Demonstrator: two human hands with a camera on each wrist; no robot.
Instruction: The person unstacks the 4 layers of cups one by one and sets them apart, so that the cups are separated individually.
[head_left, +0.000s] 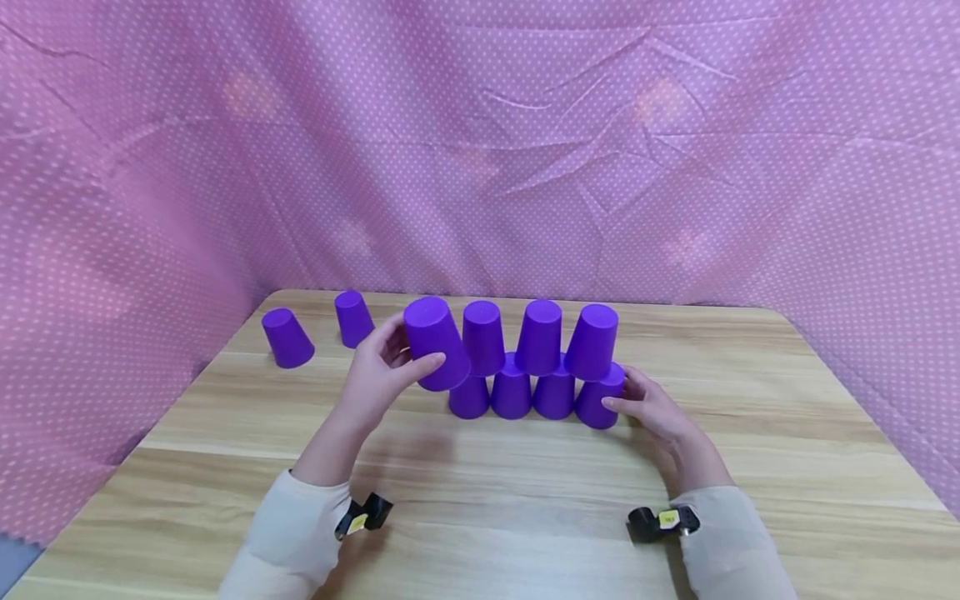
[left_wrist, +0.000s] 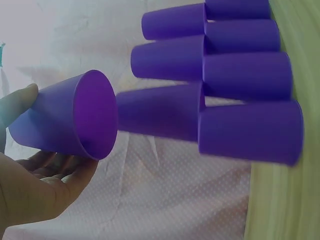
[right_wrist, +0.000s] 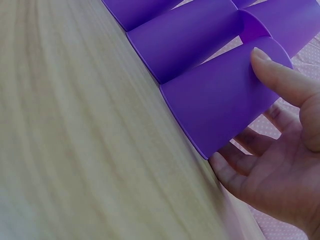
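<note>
My left hand (head_left: pixel 375 379) holds a purple cup (head_left: pixel 433 340), thumb on one side and fingers on the other. That cup is upside down and raised, just left of the upper row of a cup stack. Its open mouth (left_wrist: pixel 97 115) shows in the left wrist view. Three inverted cups form the upper row, the middle one (head_left: pixel 540 337) among them, resting across a lower row of several inverted cups such as this one (head_left: pixel 511 392). My right hand (head_left: pixel 660 412) grips the rightmost lower cup (head_left: pixel 597 406), its thumb (right_wrist: pixel 280 77) on the near side and fingers around the outer side.
Two more purple cups stand inverted toward the back left of the wooden table (head_left: pixel 510 508), one farther left (head_left: pixel 288 338) and one behind my left hand (head_left: pixel 352 318). A pink dotted cloth (head_left: pixel 480 150) hangs behind the table and along both sides.
</note>
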